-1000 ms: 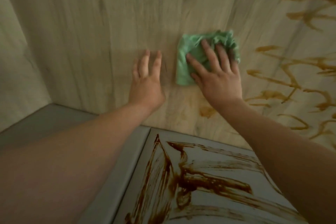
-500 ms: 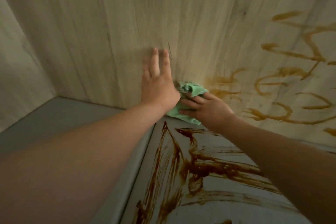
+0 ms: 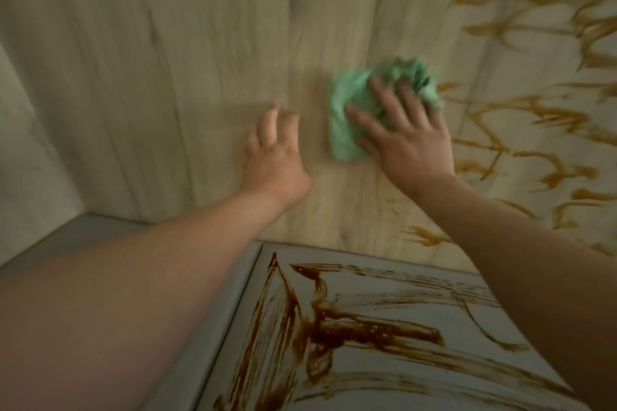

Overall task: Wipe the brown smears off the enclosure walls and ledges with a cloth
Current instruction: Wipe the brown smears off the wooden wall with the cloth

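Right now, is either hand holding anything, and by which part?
The right hand presses the green cloth against the wall, covering its lower-right part; left hand holds nothing.

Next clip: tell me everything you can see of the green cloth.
The green cloth is a soft, crumpled rag, bunched into a rough pad, blurred here. It lies against the pale wood-grain wall, pressed there by the right hand, whose spread, straight fingers cover its lower right part. It sits at the left border of the brown smears; the left hand rests on the wall beside it, not touching it.
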Demonstrator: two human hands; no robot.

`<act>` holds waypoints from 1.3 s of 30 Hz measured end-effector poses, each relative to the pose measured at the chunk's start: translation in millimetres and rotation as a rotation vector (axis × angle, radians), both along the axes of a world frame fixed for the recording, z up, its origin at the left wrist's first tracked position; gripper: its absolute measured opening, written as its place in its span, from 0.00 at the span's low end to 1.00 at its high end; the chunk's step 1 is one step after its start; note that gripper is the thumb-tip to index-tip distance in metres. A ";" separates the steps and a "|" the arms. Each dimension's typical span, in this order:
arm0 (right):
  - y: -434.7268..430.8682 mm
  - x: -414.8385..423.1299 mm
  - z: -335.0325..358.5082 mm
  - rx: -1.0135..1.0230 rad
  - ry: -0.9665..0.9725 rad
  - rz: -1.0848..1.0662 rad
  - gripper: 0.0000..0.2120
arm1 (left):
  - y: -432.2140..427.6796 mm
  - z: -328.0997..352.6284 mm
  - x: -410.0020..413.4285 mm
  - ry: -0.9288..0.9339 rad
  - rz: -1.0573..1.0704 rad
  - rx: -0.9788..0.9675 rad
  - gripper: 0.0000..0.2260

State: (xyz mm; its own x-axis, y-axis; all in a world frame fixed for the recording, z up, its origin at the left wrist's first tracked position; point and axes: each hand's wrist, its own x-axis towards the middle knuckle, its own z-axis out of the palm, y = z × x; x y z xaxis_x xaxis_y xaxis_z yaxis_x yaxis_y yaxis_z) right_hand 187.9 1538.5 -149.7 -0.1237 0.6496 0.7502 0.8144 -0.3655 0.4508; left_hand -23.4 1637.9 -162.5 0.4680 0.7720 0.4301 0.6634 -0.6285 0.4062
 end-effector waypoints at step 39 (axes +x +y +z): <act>-68.3 51.6 108.9 0.242 0.775 -0.212 0.29 | -60.5 98.9 88.1 0.257 -0.067 0.041 0.48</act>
State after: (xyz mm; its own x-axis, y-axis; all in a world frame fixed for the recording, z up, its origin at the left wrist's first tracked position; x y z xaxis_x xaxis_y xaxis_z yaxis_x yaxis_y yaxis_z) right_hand 239.5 1470.2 -40.8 0.5907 0.4109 0.6945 0.7645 -0.5603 -0.3187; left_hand 64.7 1577.4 -63.6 0.6152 0.7201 0.3209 0.6979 -0.6868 0.2032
